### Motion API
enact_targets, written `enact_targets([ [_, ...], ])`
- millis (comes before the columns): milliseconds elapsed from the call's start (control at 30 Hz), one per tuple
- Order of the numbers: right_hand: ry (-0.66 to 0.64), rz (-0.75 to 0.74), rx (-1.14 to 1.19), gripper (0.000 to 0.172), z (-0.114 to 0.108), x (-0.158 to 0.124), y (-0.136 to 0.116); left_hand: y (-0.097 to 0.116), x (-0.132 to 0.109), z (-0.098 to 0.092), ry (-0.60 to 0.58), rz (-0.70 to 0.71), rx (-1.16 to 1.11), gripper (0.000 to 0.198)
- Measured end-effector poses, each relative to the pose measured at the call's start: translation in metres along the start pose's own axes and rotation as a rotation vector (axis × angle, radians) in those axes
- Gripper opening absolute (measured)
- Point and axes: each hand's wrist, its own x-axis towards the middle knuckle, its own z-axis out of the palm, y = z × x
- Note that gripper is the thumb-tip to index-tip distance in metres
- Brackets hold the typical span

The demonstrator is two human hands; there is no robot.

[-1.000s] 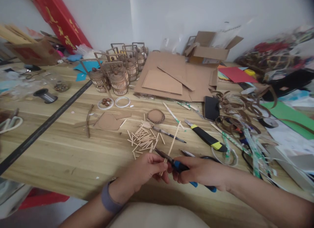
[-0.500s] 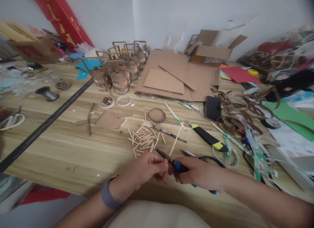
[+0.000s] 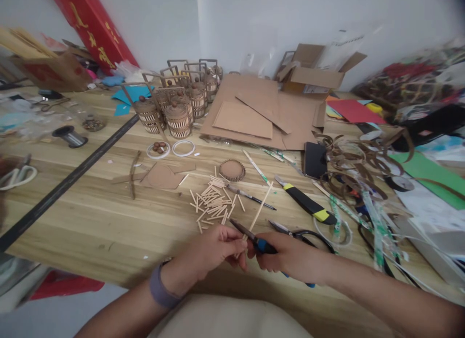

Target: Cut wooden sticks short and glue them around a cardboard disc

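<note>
Between thumb and fingers, my left hand pinches a thin wooden stick that slants up to the right. My right hand is wrapped round the blue-and-black handles of a pair of pliers. Their dark jaws lie across the stick just above my left fingertips; whether they bite into it I cannot tell. Just beyond my hands lies a loose pile of short cut sticks. A pen and a round cardboard disc with a ridged brown rim lie behind the pile.
To the right are a yellow-and-black utility knife, black-handled scissors, a phone and curled brown strips. Several small lidded baskets stand at the back left, beside cardboard sheets. A black strip crosses the table's left side.
Almost nothing differs. Both hands, with the stick and pliers, have shifted very slightly left in view, and more of the scissors' handles shows.
</note>
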Motion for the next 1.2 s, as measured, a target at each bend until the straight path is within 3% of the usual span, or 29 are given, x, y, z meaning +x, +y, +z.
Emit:
enact_targets([
  [133, -0.091, 0.071, 0.133, 0.018, -0.005, -0.004, -0.007, 0.003, -0.003, 0.000, 0.002, 0.007, -0.034, 0.049],
  [333, -0.043, 0.143, 0.144, 0.019, -0.003, -0.005, -0.009, 0.006, -0.006, 0.000, 0.000, -0.033, -0.077, 0.050],
  [567, 0.005, 0.085, 0.060, 0.019, 0.003, 0.004, 0.004, 0.004, -0.005, 0.003, 0.024, -0.039, -0.038, 0.049],
  [867, -0.018, 0.066, 0.162, 0.019, -0.001, -0.003, -0.004, 0.007, -0.007, 0.004, 0.031, -0.007, -0.024, 0.048],
  [1200, 0.013, 0.076, 0.115, 0.012, 0.005, -0.002, 0.002, -0.001, -0.007, 0.005, -0.003, -0.068, -0.291, 0.049],
])
